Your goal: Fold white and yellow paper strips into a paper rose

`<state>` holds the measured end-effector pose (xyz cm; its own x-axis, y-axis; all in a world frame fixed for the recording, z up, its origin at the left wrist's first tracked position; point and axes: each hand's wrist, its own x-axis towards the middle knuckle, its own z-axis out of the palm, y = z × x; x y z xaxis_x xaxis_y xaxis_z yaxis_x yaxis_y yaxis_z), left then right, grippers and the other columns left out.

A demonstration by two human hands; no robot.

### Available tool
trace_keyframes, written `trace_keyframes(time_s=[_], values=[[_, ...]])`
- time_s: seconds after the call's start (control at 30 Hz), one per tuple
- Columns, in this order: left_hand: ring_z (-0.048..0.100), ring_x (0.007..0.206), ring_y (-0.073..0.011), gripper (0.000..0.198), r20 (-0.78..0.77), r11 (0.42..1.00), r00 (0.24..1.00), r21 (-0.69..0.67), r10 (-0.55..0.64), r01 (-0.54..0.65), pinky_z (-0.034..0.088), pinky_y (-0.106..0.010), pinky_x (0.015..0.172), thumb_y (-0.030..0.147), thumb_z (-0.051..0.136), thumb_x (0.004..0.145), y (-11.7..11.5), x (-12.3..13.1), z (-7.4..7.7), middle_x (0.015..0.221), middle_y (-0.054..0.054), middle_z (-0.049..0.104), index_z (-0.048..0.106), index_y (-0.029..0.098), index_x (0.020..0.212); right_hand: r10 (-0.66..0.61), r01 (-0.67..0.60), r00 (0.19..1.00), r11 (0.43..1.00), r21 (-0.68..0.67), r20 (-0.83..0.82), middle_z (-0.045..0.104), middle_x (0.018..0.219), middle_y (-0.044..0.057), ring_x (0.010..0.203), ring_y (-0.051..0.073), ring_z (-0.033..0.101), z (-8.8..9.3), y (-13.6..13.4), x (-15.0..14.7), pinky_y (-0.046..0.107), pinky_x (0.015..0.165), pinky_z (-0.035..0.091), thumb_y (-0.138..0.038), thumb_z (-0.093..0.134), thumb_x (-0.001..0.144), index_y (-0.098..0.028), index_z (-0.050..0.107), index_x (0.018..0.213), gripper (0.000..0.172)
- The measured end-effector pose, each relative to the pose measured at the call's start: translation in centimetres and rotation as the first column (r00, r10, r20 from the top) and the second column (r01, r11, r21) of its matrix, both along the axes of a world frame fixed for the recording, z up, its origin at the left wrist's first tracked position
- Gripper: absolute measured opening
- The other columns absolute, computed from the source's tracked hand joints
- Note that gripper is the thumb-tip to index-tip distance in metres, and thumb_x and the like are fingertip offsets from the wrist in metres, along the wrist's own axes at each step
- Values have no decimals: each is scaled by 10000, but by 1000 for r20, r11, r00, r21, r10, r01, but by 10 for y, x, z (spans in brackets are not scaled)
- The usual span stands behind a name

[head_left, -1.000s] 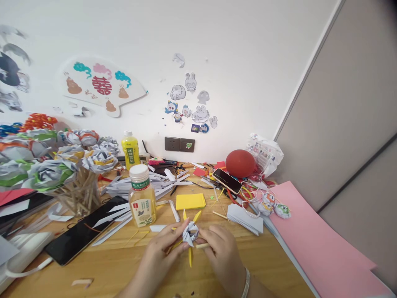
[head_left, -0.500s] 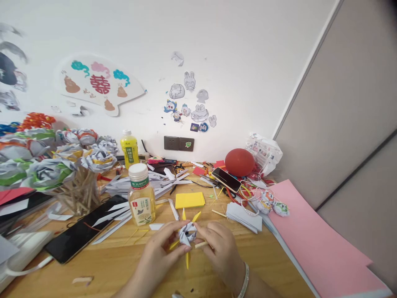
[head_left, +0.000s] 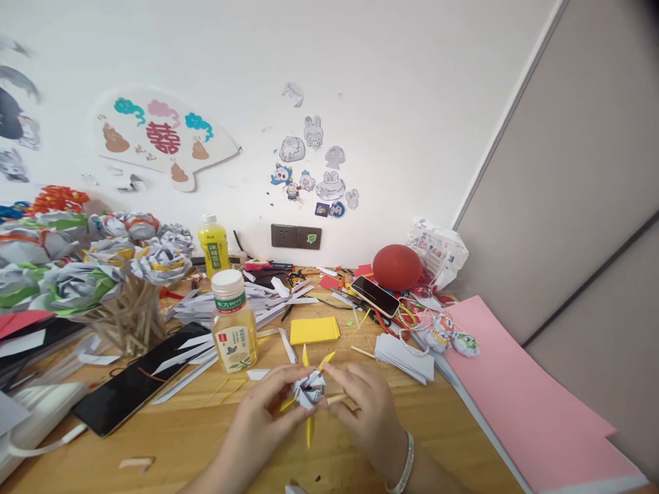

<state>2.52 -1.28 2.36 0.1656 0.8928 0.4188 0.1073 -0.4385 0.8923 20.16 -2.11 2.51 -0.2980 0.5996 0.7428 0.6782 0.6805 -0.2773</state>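
A folded paper flower [head_left: 309,390] with a white centre and pointed yellow petals is held over the front of the wooden table. My left hand [head_left: 272,405] grips its left side between thumb and fingers. From the right, my right hand [head_left: 360,401] has its fingertips on the flower near a yellow petal, with the fingers closed. A thin wooden stick [head_left: 337,398] shows between the thumb and fingers of that hand. The flower's underside is hidden. Just beyond lies a stack of yellow paper [head_left: 314,331].
Bottled tea [head_left: 233,326] stands left of my hands, with a black phone [head_left: 139,384] beyond its left side. White paper slips [head_left: 404,358] lie right, near pink sheets [head_left: 519,384]. Finished paper flowers [head_left: 82,285] crowd the left. A red balloon [head_left: 397,267] rests by the wall.
The white centre of the flower has turned slightly in my hands, and my right fingers have shifted on it. The stick now points more level. The view has moved a little.
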Motion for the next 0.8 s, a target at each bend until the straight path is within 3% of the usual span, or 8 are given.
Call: trace_keyframes(time_s=[0.2,0.4,0.53,0.63,0.8], values=[[662,809,-198,253,-49,999,999,46,-24,26,536,-258,732,127,697,632,-2,0,3,864,-49,718,710,223,865,124,-127,991,990,-58,-53,649,688,53,615,179,583,3,1,0,280,516,431,-429,353,930,-171,646,1001,397],[654,846,-206,295,-92,999,996,41,2,1,528,-268,766,160,699,650,-2,1,1,904,-54,717,710,247,932,96,-96,995,994,-45,-11,638,661,52,591,182,563,-5,1,-1,281,499,417,-349,366,937,-172,625,1067,340],[624,959,-218,461,-118,998,991,13,-65,67,498,-296,843,241,680,702,-2,-3,-1,1042,-58,684,601,296,1153,52,-63,994,991,-115,-100,631,671,45,601,174,571,-2,1,1,275,520,429,-400,391,919,-180,634,1054,354],[612,988,-221,419,-144,996,986,-2,-84,85,479,-308,869,283,613,768,-1,-5,1,1094,-56,670,568,306,1184,8,-30,983,993,-114,-183,631,652,30,577,162,565,1,1,4,268,515,416,-418,415,908,-199,665,955,335],[645,850,-205,338,-180,999,983,11,-44,47,511,-277,772,286,571,793,1,-4,6,929,-51,715,611,292,1129,80,-97,977,992,-79,-198,645,640,23,557,147,550,2,1,3,251,504,400,-387,450,902,-192,673,863,300]])
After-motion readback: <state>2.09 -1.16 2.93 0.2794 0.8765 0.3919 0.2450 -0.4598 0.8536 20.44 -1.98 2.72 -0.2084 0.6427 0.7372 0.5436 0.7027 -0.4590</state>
